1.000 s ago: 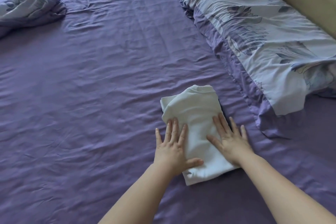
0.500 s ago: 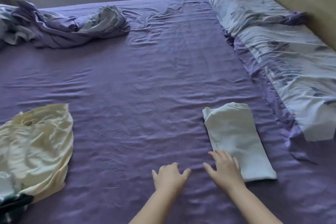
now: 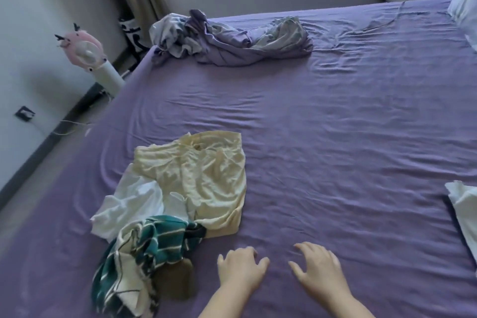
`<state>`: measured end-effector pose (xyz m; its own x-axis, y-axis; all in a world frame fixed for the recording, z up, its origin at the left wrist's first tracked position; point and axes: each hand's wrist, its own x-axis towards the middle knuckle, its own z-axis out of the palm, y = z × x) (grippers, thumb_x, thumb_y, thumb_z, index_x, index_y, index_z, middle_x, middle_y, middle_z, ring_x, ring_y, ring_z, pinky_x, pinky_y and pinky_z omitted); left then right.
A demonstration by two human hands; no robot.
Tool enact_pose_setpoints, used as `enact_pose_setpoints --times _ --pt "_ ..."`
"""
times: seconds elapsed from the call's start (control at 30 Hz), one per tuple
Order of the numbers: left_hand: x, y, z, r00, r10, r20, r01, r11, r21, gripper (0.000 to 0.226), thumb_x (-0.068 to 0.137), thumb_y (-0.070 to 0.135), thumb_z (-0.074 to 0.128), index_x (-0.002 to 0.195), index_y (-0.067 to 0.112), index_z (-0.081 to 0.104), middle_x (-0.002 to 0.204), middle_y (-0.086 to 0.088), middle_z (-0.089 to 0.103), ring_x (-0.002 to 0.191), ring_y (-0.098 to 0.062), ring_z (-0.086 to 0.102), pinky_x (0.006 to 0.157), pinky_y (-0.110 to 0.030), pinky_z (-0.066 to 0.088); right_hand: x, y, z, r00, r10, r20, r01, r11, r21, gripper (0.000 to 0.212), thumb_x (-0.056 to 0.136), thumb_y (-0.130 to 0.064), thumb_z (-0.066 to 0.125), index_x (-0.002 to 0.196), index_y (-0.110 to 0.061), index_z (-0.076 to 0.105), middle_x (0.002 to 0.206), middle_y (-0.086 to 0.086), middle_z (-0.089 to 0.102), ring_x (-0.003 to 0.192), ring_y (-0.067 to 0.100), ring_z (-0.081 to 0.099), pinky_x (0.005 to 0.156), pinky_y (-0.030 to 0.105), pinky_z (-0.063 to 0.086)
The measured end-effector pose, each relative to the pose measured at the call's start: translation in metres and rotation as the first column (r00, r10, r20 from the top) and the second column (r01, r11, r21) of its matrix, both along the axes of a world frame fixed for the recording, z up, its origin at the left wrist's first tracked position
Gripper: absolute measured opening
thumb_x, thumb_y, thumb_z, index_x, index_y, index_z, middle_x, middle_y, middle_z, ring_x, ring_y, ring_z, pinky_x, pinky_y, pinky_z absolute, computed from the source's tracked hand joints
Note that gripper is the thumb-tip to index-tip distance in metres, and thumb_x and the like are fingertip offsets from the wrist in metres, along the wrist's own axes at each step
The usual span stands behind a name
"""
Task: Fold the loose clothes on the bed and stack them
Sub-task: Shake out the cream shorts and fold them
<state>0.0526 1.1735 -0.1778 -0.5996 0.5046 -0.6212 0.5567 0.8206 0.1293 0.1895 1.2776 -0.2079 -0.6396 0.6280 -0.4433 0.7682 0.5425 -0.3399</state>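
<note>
A loose pile lies on the purple bed sheet (image 3: 335,137) at the near left: a pale yellow garment (image 3: 204,175) on top, a white garment (image 3: 126,204) under its left side, a green-and-white striped garment (image 3: 136,258) in front, and a brown piece (image 3: 175,281) beside that. The folded white shirt (image 3: 464,214) lies at the right edge, partly out of frame. My left hand (image 3: 240,266) hovers just right of the striped garment, fingers apart, holding nothing. My right hand (image 3: 317,266) is beside it, open and empty, well left of the folded shirt.
A crumpled purple and floral duvet (image 3: 227,39) sits at the bed's far left corner. A pillow (image 3: 464,10) shows at the far right. Beside the bed's left edge stand a pink fan (image 3: 82,49), a wall socket (image 3: 24,113) and floor.
Both hands have come off the folded white shirt and moved left. The view has swung left, bringing the loose pile into sight and pushing the shirt to the right edge.
</note>
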Motion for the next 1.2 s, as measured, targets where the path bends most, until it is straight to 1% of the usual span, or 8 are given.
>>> enact_pose_setpoints --times 0.27,0.47,0.6,0.7,0.83,0.93,1.07,1.2 --pt "-0.114 -0.060 0.003 0.994 0.024 -0.106 -0.015 0.996 0.085 0.038 0.088 0.048 0.045 0.117 0.029 0.059 0.120 0.003 0.061 0.115 -0.021 0.053 0.094 -0.035 0.038 -0.133 -0.051 -0.001 0.979 0.172 -0.108 -0.166 0.984 0.060 0.045 0.089 -0.049 0.045 0.131 -0.031 0.042 0.137 -0.013 0.043 0.129 0.010 0.036 0.105 0.029 0.029" --pt "-0.152 -0.066 -0.020 0.994 -0.075 -0.082 0.087 0.983 0.161 0.043 0.089 0.038 0.048 0.130 0.027 0.050 0.143 0.001 0.039 0.128 -0.022 0.041 0.104 -0.039 0.031 -0.203 -0.059 -0.015 0.994 0.100 -0.034 -0.098 0.993 0.059 0.051 0.091 -0.031 0.050 0.139 -0.034 0.031 0.156 0.004 0.008 0.143 0.025 0.010 0.099 0.036 0.041" --pt "-0.155 -0.067 -0.033 0.990 -0.140 -0.033 0.143 0.982 0.122 0.051 0.089 0.039 0.049 0.137 0.027 0.042 0.154 -0.005 0.022 0.137 -0.024 0.029 0.111 -0.041 0.022 -0.206 -0.051 -0.030 0.981 0.162 0.103 -0.179 0.966 0.185 0.024 0.094 -0.026 0.043 0.113 -0.026 0.057 0.131 -0.002 0.044 0.131 0.023 0.030 0.086 0.034 0.041" --pt "-0.152 -0.068 -0.029 0.989 -0.149 0.013 0.145 0.977 0.158 0.053 0.090 0.035 0.050 0.140 0.027 0.035 0.156 -0.006 0.017 0.139 -0.025 0.024 0.112 -0.041 0.023 -0.198 -0.043 -0.023 0.981 0.188 0.047 -0.194 0.964 0.184 0.020 0.093 -0.033 0.045 0.106 -0.030 0.060 0.119 -0.010 0.054 0.125 0.016 0.037 0.084 0.031 0.036" --pt "-0.145 -0.054 0.001 0.991 -0.132 0.012 0.123 0.950 0.286 0.058 0.090 0.030 0.051 0.143 0.024 0.030 0.149 -0.001 0.028 0.134 -0.023 0.031 0.107 -0.036 0.033 -0.194 -0.033 0.029 0.972 0.181 -0.149 -0.160 0.977 0.143 0.020 0.091 -0.038 0.051 0.098 -0.023 0.063 0.102 -0.004 0.065 0.106 0.016 0.054 0.081 0.029 0.037" --pt "-0.143 -0.029 0.040 0.998 -0.056 0.022 0.042 0.904 0.425 0.054 0.087 0.022 0.053 0.139 0.021 0.037 0.137 -0.002 0.045 0.126 -0.022 0.042 0.103 -0.034 0.037 -0.192 -0.020 0.087 0.941 0.050 -0.336 -0.060 0.998 -0.019 0.016 0.089 -0.032 0.058 0.084 -0.017 0.059 0.081 -0.002 0.063 0.082 0.020 0.057 0.074 0.031 0.039" --pt "-0.144 0.007 0.113 0.990 0.072 0.124 -0.134 0.773 0.621 0.024 0.090 0.021 0.051 0.111 0.014 0.059 0.111 -0.011 0.065 0.105 -0.031 0.059 0.084 -0.033 0.044 -0.186 0.009 0.170 0.869 -0.059 -0.492 0.016 0.996 -0.092 0.017 0.089 -0.023 0.061 0.074 -0.020 0.055 0.068 -0.008 0.051 0.069 0.017 0.046 0.064 0.021 0.036" --pt "-0.142 0.032 0.194 0.983 0.037 0.182 -0.167 0.601 0.782 0.013 0.091 0.025 0.058 0.090 0.015 0.067 0.088 -0.008 0.070 0.088 -0.025 0.063 0.068 -0.026 0.037 -0.167 0.039 0.248 0.813 -0.090 -0.576 0.101 0.995 -0.013 0.017 0.089 -0.024 0.062 0.078 -0.014 0.054 0.063 -0.008 0.047 0.068 0.018 0.044 0.054 0.018 0.030"
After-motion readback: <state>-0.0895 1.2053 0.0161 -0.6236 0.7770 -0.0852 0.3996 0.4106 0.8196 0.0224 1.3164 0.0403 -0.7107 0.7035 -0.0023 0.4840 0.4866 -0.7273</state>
